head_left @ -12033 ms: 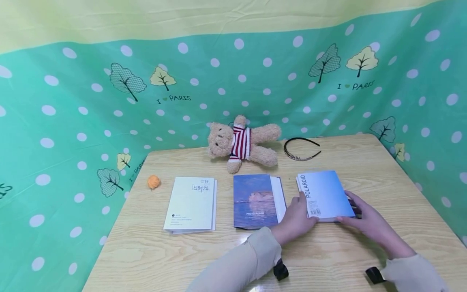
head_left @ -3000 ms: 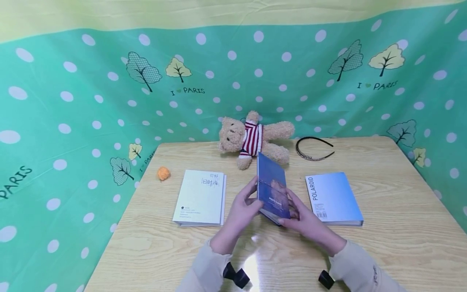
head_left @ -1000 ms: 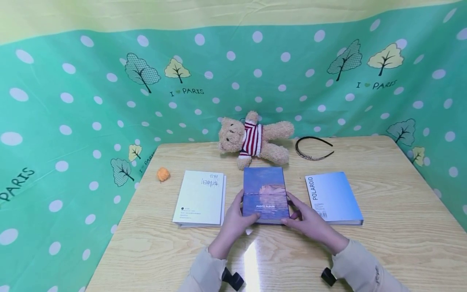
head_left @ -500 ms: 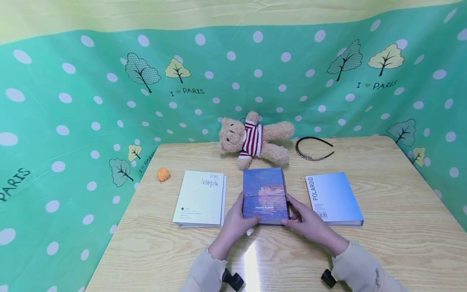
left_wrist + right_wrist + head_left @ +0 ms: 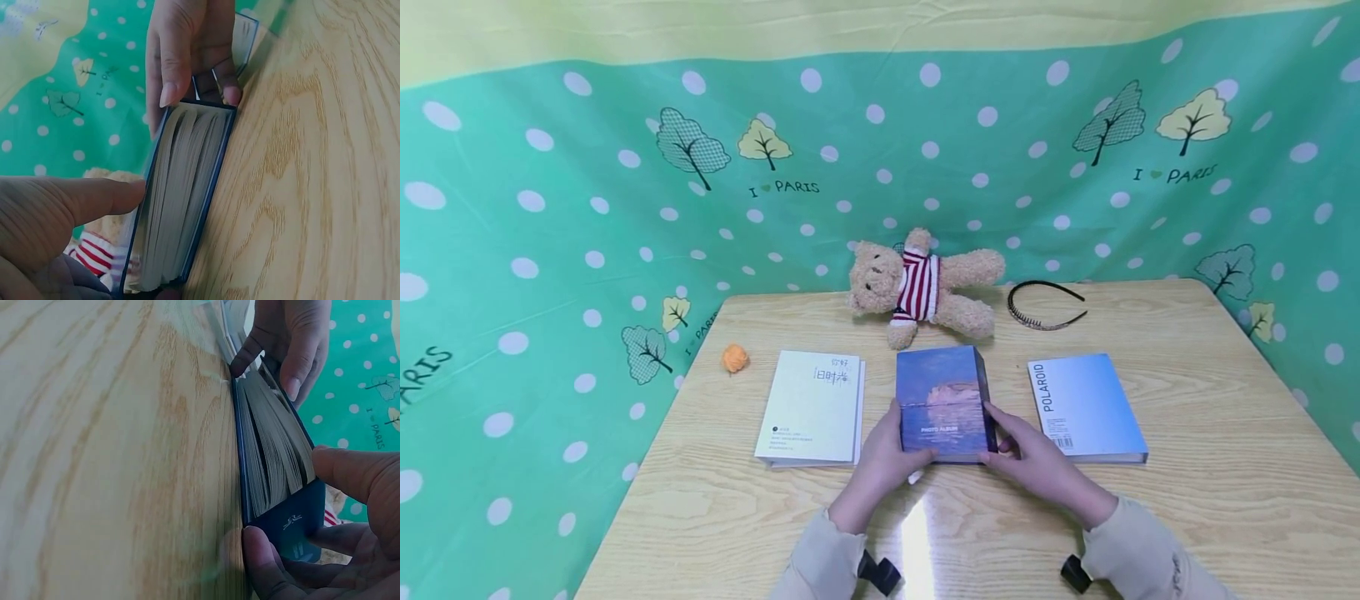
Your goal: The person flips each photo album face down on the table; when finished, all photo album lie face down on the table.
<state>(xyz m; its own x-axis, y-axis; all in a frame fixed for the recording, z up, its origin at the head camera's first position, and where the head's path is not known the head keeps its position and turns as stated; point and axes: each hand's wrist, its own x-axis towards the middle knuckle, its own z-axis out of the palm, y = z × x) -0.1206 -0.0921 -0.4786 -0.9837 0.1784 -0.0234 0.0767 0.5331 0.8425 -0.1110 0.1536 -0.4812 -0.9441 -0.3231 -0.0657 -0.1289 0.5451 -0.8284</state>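
Between my two hands is a blue photo album [image 5: 936,392] with a painted cover, near the middle of the table. My left hand [image 5: 883,450] holds its lower left corner, thumb on the front cover. At the lower right, my right hand [image 5: 1030,457] grips the spine side, with the thumb at the cover's bottom edge. The page block [image 5: 187,187] faces the wrist cameras in the left wrist view. A dark blue spine [image 5: 290,519] shows beside the right fingers in the right wrist view. The album's underside is hidden.
A white album [image 5: 805,400] lies to the left, a light blue POLAROID album [image 5: 1086,408] to the right. Behind are a teddy bear [image 5: 917,287] in a striped shirt and a black headband [image 5: 1027,320]. An orange ball [image 5: 735,358] sits on the wooden table [image 5: 700,517] at far left.
Earlier both hands were at the POLAROID album; then they held the blue album up, tilted. It has since come down flatter and turned slightly, showing more of its right side.
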